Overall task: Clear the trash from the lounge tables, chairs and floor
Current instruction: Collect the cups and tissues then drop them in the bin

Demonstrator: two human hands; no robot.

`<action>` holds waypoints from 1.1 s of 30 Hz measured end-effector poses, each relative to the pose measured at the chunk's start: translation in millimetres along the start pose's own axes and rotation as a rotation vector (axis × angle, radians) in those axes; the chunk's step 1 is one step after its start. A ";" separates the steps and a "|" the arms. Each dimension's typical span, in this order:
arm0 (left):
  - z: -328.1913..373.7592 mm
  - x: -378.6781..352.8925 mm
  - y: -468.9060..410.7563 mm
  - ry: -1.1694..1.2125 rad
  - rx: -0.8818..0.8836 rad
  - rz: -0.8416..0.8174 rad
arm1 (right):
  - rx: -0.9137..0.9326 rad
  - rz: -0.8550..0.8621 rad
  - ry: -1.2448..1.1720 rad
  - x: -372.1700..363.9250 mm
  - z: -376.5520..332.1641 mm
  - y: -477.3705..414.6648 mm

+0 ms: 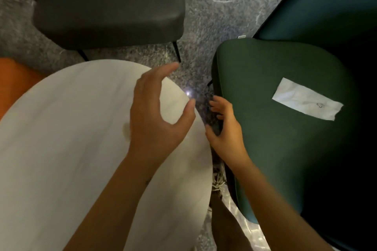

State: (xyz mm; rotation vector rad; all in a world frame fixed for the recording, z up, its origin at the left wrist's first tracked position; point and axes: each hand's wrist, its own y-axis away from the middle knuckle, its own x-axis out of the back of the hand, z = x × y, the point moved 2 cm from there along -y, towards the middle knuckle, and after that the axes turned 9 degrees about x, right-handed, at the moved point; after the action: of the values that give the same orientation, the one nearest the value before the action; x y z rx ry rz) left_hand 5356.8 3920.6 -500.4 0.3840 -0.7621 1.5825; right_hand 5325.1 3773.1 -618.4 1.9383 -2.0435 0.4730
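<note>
A crumpled white paper strip lies flat on the seat of a green chair at the right. My left hand hovers over the right edge of the round white table, fingers spread and curved, holding nothing. My right hand is in the gap between the table and the green chair's front edge, fingers loosely apart and empty, well left of the paper.
A dark grey chair stands beyond the table. A teal chair back rises at the upper right. An orange seat shows at the left edge. Grey speckled floor lies between the furniture. My shoe is below the table edge.
</note>
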 end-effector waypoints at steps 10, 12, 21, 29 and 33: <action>59.8 -150.2 -29.1 0.160 0.008 -0.309 | -0.140 0.316 0.146 132.0 103.4 -24.5; 63.9 -182.8 -28.3 0.154 0.027 -0.390 | -0.213 0.340 0.144 150.6 131.0 -23.8; 55.1 -283.2 -9.5 0.149 0.107 -0.558 | -0.432 0.466 0.341 196.8 235.7 -33.7; 24.9 -305.4 10.1 0.094 0.213 -0.658 | -0.665 0.381 0.595 188.2 285.0 -56.9; 17.0 -308.9 17.2 0.088 0.254 -0.686 | -0.505 0.406 0.642 183.1 289.2 -59.2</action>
State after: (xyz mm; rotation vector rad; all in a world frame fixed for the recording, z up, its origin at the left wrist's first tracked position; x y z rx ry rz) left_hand 5389.3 3678.5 -691.0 0.6736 -0.3024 1.0329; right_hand 5379.2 3482.4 -800.6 0.9242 -1.8633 0.5139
